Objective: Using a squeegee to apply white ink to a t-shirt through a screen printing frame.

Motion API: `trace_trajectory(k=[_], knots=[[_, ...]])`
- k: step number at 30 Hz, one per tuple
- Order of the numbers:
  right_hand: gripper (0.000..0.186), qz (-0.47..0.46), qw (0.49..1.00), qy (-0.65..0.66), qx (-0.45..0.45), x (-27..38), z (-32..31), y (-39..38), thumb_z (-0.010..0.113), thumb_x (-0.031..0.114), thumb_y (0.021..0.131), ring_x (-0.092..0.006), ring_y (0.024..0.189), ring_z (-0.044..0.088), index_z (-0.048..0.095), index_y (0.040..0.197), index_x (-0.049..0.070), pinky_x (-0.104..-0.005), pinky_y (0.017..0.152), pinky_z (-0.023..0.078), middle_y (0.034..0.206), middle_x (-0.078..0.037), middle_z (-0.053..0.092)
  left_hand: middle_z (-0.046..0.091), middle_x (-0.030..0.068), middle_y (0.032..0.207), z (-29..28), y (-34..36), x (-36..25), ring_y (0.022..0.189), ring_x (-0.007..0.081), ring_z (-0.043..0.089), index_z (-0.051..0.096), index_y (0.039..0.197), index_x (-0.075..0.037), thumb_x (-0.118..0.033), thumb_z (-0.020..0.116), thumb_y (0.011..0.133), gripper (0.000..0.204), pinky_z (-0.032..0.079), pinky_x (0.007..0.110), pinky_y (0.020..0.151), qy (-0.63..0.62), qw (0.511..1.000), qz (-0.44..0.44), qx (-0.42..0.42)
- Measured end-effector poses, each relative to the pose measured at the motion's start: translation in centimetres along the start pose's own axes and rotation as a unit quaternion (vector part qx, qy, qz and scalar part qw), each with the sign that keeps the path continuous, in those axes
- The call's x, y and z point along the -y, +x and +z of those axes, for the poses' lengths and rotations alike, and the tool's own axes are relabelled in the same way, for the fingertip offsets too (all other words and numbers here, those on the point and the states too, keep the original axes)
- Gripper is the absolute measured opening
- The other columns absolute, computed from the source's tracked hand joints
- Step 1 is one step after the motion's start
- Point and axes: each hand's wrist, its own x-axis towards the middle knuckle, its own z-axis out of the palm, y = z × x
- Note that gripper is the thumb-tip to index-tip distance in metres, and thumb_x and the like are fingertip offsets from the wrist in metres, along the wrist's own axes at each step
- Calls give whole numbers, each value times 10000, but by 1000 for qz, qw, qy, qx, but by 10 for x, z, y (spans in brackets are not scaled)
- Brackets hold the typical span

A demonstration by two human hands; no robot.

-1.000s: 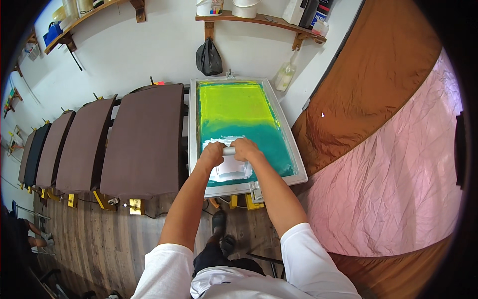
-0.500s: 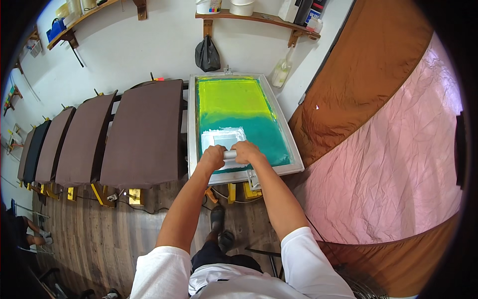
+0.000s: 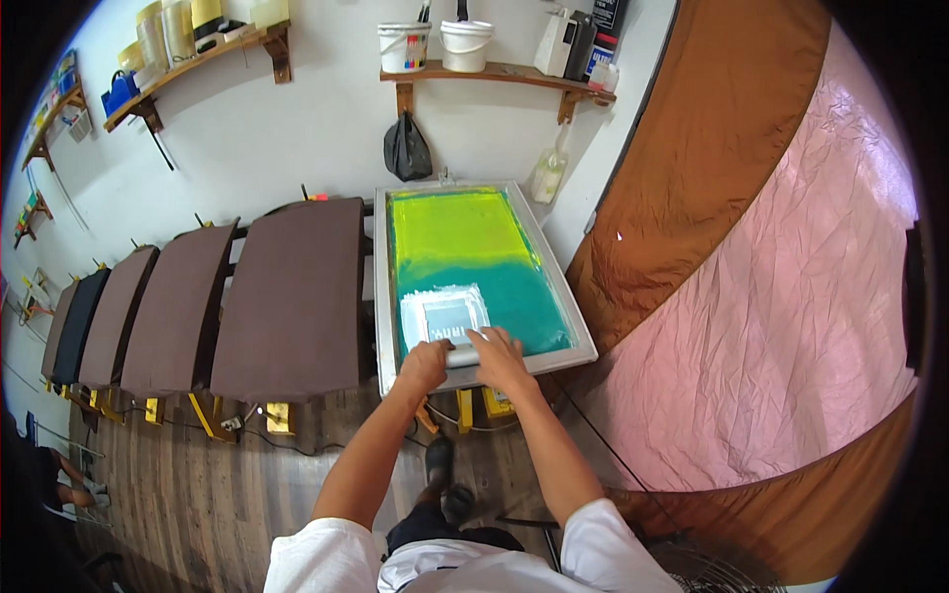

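Observation:
A framed printing screen (image 3: 583, 341) lies in front of me, its mesh yellow-green at the far part and teal at the near part. White ink surrounds a small rectangular stencil (image 3: 447, 318) with pale lettering in the near left area. At the screen's near end is a squeegee with a pale, rounded handle (image 3: 461, 357). My left hand (image 3: 423, 367) is closed around the handle's left part. On its right part rests my right hand (image 3: 500, 358), its fingers bent over the handle, some of them loosely raised. The squeegee's blade is hidden.
Several brown cloth-covered boards (image 3: 287, 296) stand in a row to the left, on yellow supports. A wall shelf (image 3: 494, 71) carries white buckets and bottles; a black bag (image 3: 406, 148) hangs beneath it. Brown and pink fabric (image 3: 732, 326) fills the right side. Cables cross the wood floor (image 3: 297, 474).
Both hands and the squeegee have come nearer to the screen's front edge, uncovering more of the stencil and its lettering. My right hand's fingers have loosened somewhat. The view has tilted up.

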Motion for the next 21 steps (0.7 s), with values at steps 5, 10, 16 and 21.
trace_trajectory(k=[5,10,16,21], knots=[[512,119,963,49,-236,-28,25,-87,733,200,778,-380,1059,545,525,1190,-22,-457,938,435,1124,-211,571,697,214,892,-4,-8,1,828,383,686,643,1124,-100,-37,648,749,381,555,464,756,12,1000,21,11],[631,367,718,591,-15,-28,40,-117,611,576,893,-188,817,676,549,1107,-14,-322,660,568,997,-110,633,669,176,1068,5,-21,3,859,365,681,581,1157,-80,-300,786,744,511,554,445,754,37,997,72,-3],[488,355,604,714,14,-28,49,-99,587,499,940,-236,871,673,561,1095,37,-380,726,571,935,-95,622,629,154,1190,3,-24,0,1024,320,648,573,1180,-47,-420,787,731,622,510,439,856,25,995,91,-15],[406,367,584,724,9,-35,56,-99,624,475,925,-227,804,666,582,933,71,-362,696,542,841,-60,615,602,155,1255,3,-29,-2,1129,303,611,555,1202,-53,-387,803,711,643,493,442,899,40,995,92,-16]])
